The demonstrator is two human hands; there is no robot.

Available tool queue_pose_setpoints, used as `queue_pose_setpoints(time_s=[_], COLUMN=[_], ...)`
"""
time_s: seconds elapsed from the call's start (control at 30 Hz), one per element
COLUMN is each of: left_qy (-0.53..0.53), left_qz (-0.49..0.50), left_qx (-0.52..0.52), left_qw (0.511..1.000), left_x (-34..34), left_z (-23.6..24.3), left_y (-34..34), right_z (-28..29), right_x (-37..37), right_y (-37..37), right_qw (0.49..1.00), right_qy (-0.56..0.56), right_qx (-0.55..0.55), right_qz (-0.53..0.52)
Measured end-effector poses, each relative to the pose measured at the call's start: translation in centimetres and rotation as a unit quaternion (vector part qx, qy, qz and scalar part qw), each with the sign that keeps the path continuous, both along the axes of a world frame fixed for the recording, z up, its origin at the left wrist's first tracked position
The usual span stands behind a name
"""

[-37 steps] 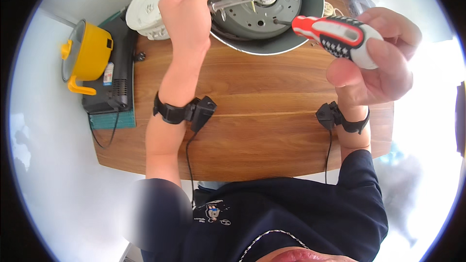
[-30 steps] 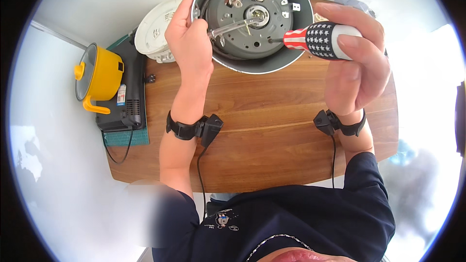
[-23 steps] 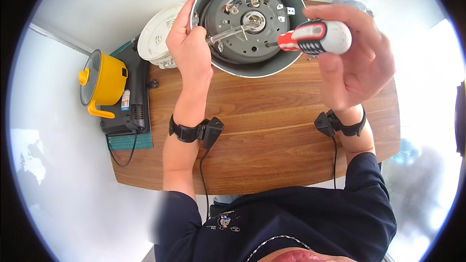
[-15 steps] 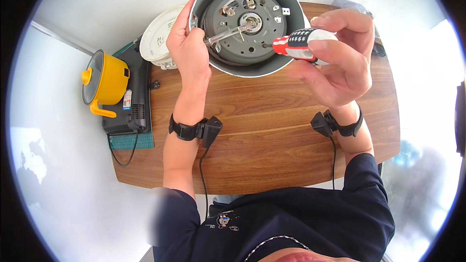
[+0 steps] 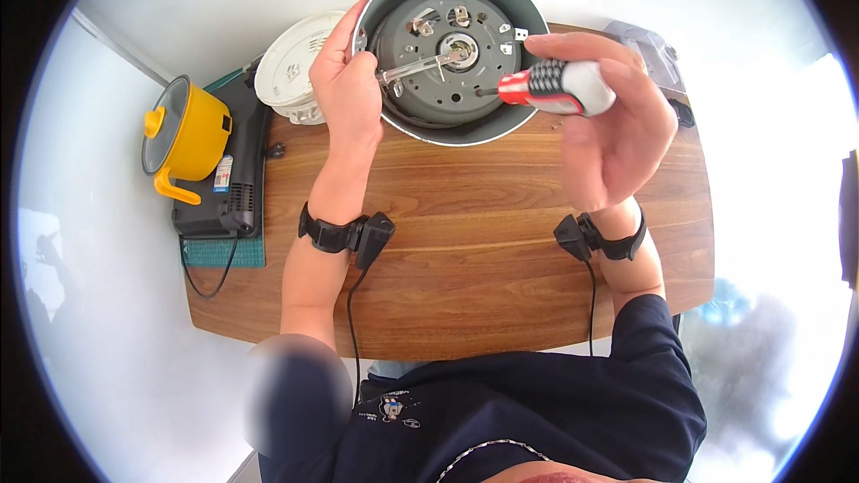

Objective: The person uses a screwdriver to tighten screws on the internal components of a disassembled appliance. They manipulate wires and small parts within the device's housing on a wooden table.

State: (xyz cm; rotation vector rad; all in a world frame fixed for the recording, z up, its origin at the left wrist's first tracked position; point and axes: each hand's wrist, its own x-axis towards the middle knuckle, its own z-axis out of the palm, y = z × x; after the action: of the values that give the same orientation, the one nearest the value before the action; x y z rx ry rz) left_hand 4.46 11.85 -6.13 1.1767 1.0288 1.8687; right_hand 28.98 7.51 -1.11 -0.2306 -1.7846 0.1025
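Note:
My left hand [image 5: 347, 89] grips the left rim of a round metal appliance shell [image 5: 530, 112], tipped so its grey inside faces me. Inside is a round grey base plate [image 5: 420, 40] with metal tabs, holes and a central ring. A slim bar [image 5: 419, 67], partly clear-looking, runs from near my left thumb to that ring. My right hand [image 5: 626, 125] is closed around the handle end of a short screwdriver [image 5: 546, 89] with a red, black and white handle. Its tip meets the plate's lower right part; whether it sits in a screw is too small to tell.
A white round plastic part [image 5: 291, 72] lies left of the shell. Further left, a yellow pot [image 5: 199, 139] with a lid stands on a black appliance [image 5: 215, 219] over a green mat [image 5: 224, 253]. A clear plastic container [image 5: 658, 58] is at the wooden table's [image 5: 465, 250] back right.
My right fingers have shifted on the screwdriver: the index finger now stretches toward the shell's rim and the handle looks turned. The whole view has moved slightly; my left hand keeps its hold.

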Motion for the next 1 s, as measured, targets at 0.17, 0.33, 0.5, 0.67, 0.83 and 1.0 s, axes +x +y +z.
queue_pose_setpoints(time_s=[0.17, 0.33, 0.5, 0.67, 0.83, 1.0], left_qy=[-0.007, -0.007, -0.014, -0.026, -0.008, -0.008], left_qz=[0.009, 0.011, 0.011, 0.007, -0.006, -0.012], left_qx=[-0.007, -0.011, -0.013, 0.003, -0.012, 0.004], left_qw=[1.0, 1.0, 1.0, 1.0, 1.0, 1.0], left_x=[-0.1, -0.3, -0.3, 0.0, -0.5, -1.4], left_z=[0.0, -0.3, -0.2, -0.3, -0.4, -1.2], left_y=[0.0, 0.4, 0.3, 0.4, 0.1, 0.8], right_z=[-0.2, -0.6, -0.1, -0.6, -0.4, -0.7], right_x=[-0.2, -0.7, 0.3, 0.9, 0.6, 0.8], right_y=[0.2, 0.1, 0.4, 0.3, 0.6, -0.3], right_qw=[0.998, 0.999, 0.999, 0.994, 0.999, 0.994], right_qy=[0.001, 0.043, -0.02, -0.07, -0.041, -0.06], right_qx=[0.04, 0.0, 0.013, 0.04, 0.023, 0.03], right_qz=[-0.039, -0.006, -0.039, -0.08, -0.002, -0.088])
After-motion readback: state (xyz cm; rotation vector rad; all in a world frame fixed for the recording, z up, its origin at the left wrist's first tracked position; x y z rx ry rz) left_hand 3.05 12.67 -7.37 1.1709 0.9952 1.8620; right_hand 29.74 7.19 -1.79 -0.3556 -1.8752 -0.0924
